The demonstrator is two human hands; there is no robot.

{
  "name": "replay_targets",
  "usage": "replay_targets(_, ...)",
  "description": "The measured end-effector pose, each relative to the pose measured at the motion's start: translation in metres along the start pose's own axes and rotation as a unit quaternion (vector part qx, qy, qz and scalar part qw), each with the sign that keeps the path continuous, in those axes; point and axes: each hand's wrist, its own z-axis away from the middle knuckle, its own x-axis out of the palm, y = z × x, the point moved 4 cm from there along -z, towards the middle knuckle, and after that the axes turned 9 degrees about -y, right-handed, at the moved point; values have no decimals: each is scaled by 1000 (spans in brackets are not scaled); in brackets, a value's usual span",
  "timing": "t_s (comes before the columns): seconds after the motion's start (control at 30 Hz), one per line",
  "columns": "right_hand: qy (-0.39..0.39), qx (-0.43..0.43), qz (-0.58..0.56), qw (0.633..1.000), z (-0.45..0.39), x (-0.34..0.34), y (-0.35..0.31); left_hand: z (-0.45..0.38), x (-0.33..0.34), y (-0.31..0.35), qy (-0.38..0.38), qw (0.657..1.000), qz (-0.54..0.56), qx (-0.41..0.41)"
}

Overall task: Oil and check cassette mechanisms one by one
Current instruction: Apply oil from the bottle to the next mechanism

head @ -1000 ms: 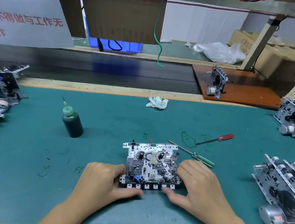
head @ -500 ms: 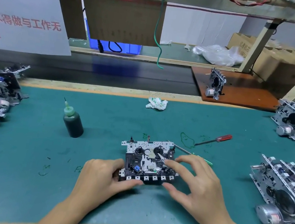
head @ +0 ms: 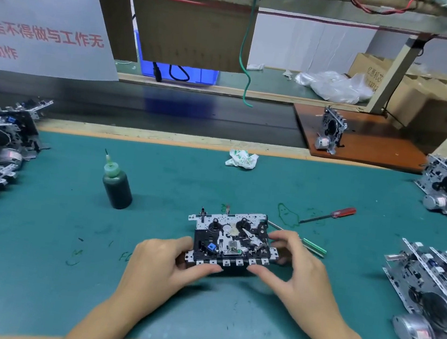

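A person's left hand and right hand each close their grip on opposite ends of a cassette mechanism held low over the green tabletop, a stiff, likely light, delicate part best held by its metal edges.

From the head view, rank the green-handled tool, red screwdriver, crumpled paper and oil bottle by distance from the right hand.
1. Green-handled tool, just beyond the right hand.
2. Red screwdriver, farther back right.
3. Crumpled paper, far edge.
4. Oil bottle, far left.
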Motion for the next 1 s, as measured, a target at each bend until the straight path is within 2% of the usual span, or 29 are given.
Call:
replay_targets(0.1,23,12,-88,996,-10,-5,-8,-4,-4,-2,5,994,103,-41)
replay_targets(0.17,41,13,-149,988,-17,-9,-14,-8,-11,0,34,977,194,-77)
replay_targets(0.23,38,13,-164,986,-20,-10,-20,-12,-17,0,53,965,229,-116)
replay_targets(0.33,29,13,-86,996,-22,-9,-24,-18,-19,-1,8,965,190,-182)
replay_targets(0.4,28,10,-31,999,-26,-11,-23,-20,-21,-3,-14,975,89,-205)
replay_targets(0.47,-9,-8,-26,1000,-33,-11,-23,-22,-26,-2,23,978,-88,-189)
replay_targets(0.5,-47,-19,-42,998,-37,-8,-23,-22,-29,0,49,974,-139,-170)
replay_targets(0.53,-82,-29,-59,994,-41,-5,-24,-24,-31,3,71,977,-141,-142)
replay_targets(0.63,-116,-39,-100,987,-47,2,-22,-33,-25,7,41,997,56,-15)
replay_targets(0.7,-108,-37,-127,985,-48,4,-20,-38,-17,13,-10,984,172,47)
replay_targets(0.77,-100,-41,-144,984,-49,5,-19,-42,-11,16,-34,974,219,53)
replay_targets(1.0,-100,-23,-201,974,-50,9,-16,-44,-5,12,-63,958,275,41)
